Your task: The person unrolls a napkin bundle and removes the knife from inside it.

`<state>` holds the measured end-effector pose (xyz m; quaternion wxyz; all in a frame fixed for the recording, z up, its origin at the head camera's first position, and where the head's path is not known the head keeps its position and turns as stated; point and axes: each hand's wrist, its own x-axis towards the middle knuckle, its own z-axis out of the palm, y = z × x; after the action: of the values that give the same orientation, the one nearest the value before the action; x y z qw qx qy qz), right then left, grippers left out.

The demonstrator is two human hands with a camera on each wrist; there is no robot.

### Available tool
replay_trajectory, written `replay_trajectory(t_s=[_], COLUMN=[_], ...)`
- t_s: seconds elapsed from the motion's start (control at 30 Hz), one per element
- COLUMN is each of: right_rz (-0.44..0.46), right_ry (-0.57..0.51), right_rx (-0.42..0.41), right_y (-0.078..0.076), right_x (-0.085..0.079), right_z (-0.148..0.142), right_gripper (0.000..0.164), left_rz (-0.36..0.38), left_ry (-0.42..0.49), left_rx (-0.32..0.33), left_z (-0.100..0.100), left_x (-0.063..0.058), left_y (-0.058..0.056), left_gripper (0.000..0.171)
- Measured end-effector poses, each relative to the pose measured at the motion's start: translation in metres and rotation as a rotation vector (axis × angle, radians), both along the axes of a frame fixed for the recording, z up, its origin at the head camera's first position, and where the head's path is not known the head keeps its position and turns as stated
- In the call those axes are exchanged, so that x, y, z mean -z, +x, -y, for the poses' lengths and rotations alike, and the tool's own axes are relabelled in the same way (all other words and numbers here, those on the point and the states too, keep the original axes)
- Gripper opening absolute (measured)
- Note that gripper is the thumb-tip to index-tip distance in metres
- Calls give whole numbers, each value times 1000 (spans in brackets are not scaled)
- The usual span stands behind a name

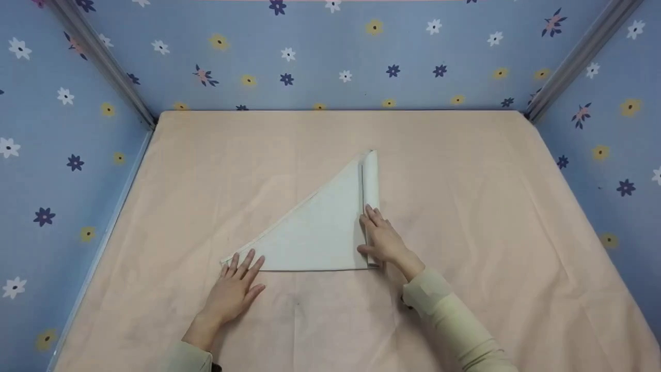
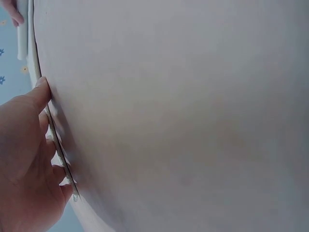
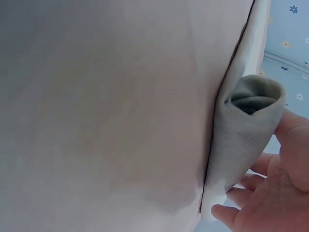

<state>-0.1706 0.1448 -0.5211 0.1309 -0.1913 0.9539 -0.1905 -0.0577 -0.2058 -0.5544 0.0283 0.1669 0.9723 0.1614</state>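
Observation:
A pale whitish-green cloth (image 1: 315, 232) lies as a flat triangle in the middle of the head view. Its right side is rolled into a narrow upright strip, the rolled edge (image 1: 371, 178). My left hand (image 1: 232, 294) rests with spread fingers on the cloth's lower left corner. On the lower part of the roll lies my right hand (image 1: 384, 242), its fingers extended over it and its thumb at the left side. The right wrist view looks into the roll's hollow end, where the rolled cloth (image 3: 236, 145) shows layers inside. Both palms are empty.
A peach-coloured sheet (image 1: 465, 181) with light creases covers the table under the cloth. Blue flowered panels (image 1: 330, 51) stand behind and at both sides, with grey metal posts (image 1: 103, 57) at the back corners.

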Motion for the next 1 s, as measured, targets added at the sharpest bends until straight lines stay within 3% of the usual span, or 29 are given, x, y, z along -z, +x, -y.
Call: replay_trajectory(t_s=[1.0], right_rz=[-17], right_ry=[-110], right_rx=[-59], right_y=[1], right_x=[-4], right_z=[-30], right_gripper=[74], left_rz=[-1], left_ry=[-3], left_rx=[-1], left_z=[-1], left_x=[0], left_y=[-1], left_gripper=[57])
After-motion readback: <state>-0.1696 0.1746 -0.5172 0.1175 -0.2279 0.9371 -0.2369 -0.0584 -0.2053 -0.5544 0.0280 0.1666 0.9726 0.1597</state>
